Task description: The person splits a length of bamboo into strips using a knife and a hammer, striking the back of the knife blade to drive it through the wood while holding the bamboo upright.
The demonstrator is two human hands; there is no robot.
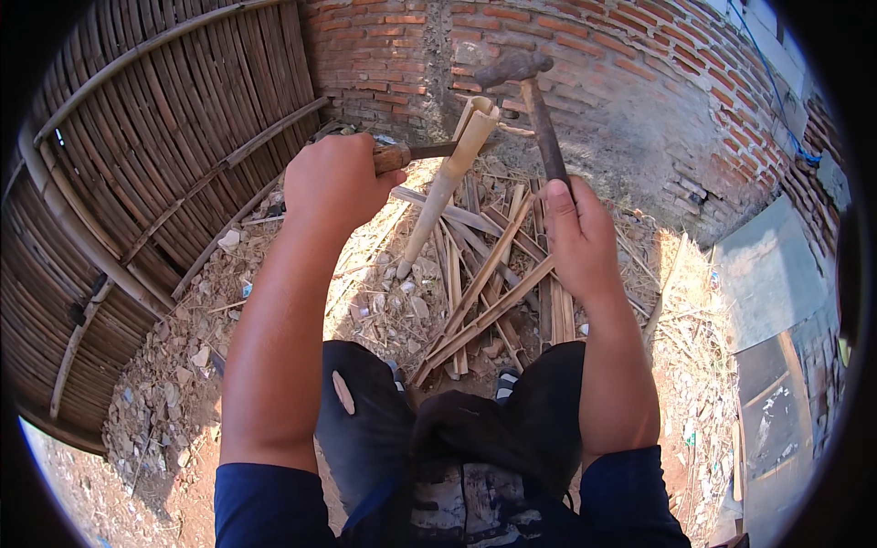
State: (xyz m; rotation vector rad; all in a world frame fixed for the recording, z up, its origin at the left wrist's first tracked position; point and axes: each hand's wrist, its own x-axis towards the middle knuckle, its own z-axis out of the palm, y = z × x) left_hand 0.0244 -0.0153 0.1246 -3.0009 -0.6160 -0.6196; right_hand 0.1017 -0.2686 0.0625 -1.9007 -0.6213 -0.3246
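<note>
My left hand is closed round the wooden handle of a knife, whose dark blade reaches right into a bamboo pole. The pole stands tilted, its top split by a gap and its lower end among the rubble. My right hand grips the dark handle of a hammer. The hammer's rusty head is raised above and to the right of the pole's top, apart from it.
Split bamboo strips lie in a crossed pile between my feet and the wall. A brick wall rises ahead, and a bamboo slat fence stands at left. Stones and straw cover the ground. Grey sheets lean at right.
</note>
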